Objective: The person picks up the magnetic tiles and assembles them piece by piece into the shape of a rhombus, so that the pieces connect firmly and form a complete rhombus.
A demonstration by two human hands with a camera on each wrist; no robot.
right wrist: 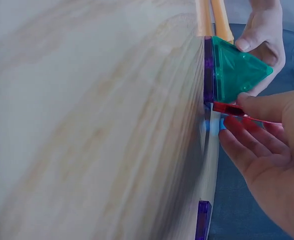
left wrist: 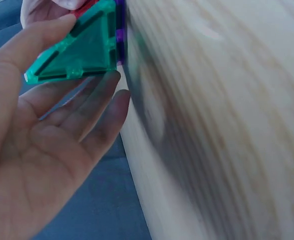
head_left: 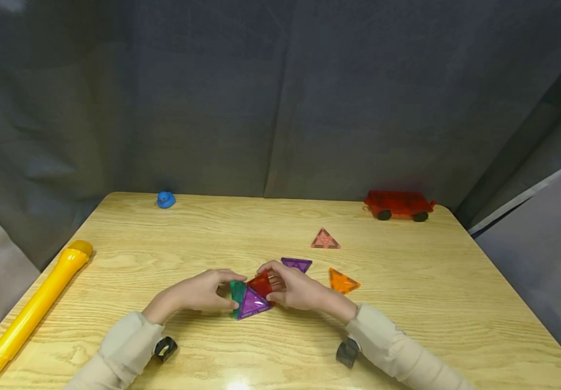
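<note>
Two hands, apart, noted in the head view: the left hand (head_left: pixel 204 291) pinches a green tile (head_left: pixel 237 290), the right hand (head_left: pixel 296 288) a red tile (head_left: pixel 260 284); a purple tile (head_left: pixel 254 304) lies between on the table (head_left: pixel 202 346). Left wrist view: green tile raised, thumb at its edge. Right wrist view: red tile held between thumb and fingers, just beside the green.

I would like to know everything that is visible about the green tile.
The green tile is a see-through triangle, plastic by its look, with a thick rim around a clearer middle. It seems to stand steeply, not lie flat. One edge runs along a purple tile. The left hand holds it between thumb and fingers. Whether it touches the table is unclear.
</note>
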